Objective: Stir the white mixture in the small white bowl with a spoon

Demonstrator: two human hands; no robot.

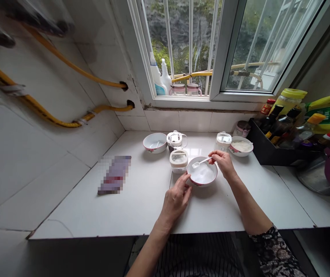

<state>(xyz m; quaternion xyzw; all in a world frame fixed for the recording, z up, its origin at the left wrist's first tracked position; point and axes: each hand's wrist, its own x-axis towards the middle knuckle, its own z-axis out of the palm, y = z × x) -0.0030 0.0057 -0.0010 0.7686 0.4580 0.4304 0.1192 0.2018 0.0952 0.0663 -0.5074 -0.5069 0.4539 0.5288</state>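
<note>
A white bowl with a red rim [202, 177] stands on the counter and holds white contents. My right hand [222, 164] pinches the handle of a small white spoon [200, 163], whose scoop is over the bowl. At the bowl's left side, my left hand [178, 196] touches the rim with its fingertips. Just left of the bowl is a lidded white container [179, 161], with another container [175, 140] behind it. A third lidded container [223, 141] stands behind my right hand, beside a bowl of pale contents [240, 146].
Another bowl [155, 142] sits at the back left, and a blurred purple packet [114, 175] lies nearer the left wall. On the right are a black box of bottles [280, 152] and a metal pot [315, 175]. A window [215, 96] is behind the counter [142, 215].
</note>
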